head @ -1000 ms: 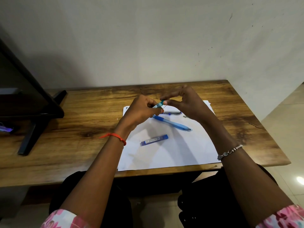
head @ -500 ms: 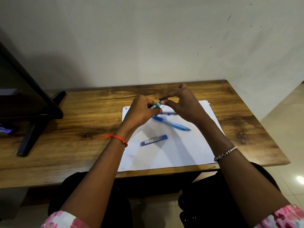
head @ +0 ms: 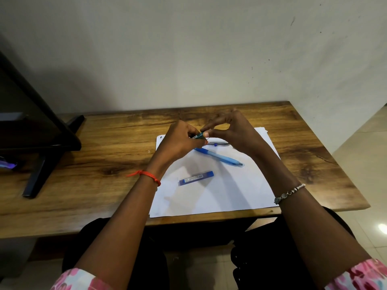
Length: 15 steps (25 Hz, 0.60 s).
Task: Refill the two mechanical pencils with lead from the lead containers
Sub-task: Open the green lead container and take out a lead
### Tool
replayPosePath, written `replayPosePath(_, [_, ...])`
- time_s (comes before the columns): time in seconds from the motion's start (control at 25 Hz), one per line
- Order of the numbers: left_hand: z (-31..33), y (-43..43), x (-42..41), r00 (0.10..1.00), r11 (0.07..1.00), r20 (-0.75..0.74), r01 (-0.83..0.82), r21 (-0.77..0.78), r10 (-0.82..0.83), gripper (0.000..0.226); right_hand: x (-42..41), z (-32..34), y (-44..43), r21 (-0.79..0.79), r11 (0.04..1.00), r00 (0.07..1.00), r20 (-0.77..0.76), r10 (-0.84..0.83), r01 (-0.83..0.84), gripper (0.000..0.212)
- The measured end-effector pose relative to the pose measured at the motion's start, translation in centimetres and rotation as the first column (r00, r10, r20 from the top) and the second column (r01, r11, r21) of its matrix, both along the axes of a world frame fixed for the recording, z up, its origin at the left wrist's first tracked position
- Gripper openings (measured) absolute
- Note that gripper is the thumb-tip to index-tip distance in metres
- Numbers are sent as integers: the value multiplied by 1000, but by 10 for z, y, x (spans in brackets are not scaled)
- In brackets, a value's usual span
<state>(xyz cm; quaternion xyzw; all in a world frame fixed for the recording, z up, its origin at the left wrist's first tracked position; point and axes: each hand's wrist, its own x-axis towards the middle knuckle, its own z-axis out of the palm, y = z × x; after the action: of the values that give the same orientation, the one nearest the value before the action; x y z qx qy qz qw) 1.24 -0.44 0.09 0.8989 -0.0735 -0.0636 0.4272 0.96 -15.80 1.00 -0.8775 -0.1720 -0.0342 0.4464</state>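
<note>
We gripped the teal lead container (head: 200, 135) in our left hand (head: 178, 141) above the table (head: 104, 155), while the thumb and forefinger of our right hand (head: 236, 132) pinched its far end; whether on a cap or a lead we could not tell. We judged the case light, stiff and slick, best held by its flat sides, and the leads inside thin and brittle, not to be bent. The blue pencil (head: 219, 157), the second pencil (head: 218, 143) and the blue lead container (head: 196, 178) lay untouched on the sheet of paper (head: 219, 195).
</note>
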Motion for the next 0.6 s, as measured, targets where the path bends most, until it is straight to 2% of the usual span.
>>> replayPosePath(0.08, [-1,6,3,999,999,-32,28,40,-27,13,0,0,0,-55,998,1000,-16,-13,12,19])
replayPosePath(0.2, [-1,21,9,998,966,-61,43,253,-28,12,-1,0,3,-106,994,999,-50,-10,4,22])
replayPosePath(0.36, [0,51,16,999,906,-6,-31,422,37,10,2,-5,4,-149,988,997,-68,21,-31,20])
replayPosePath(0.48, [1,65,18,997,911,11,-79,406,82,7,5,-10,2,-187,981,995,-97,36,-54,18])
replayPosePath(0.6, [1,63,19,996,939,5,-81,333,84,5,3,-18,6,-319,943,990,-133,53,-93,22])
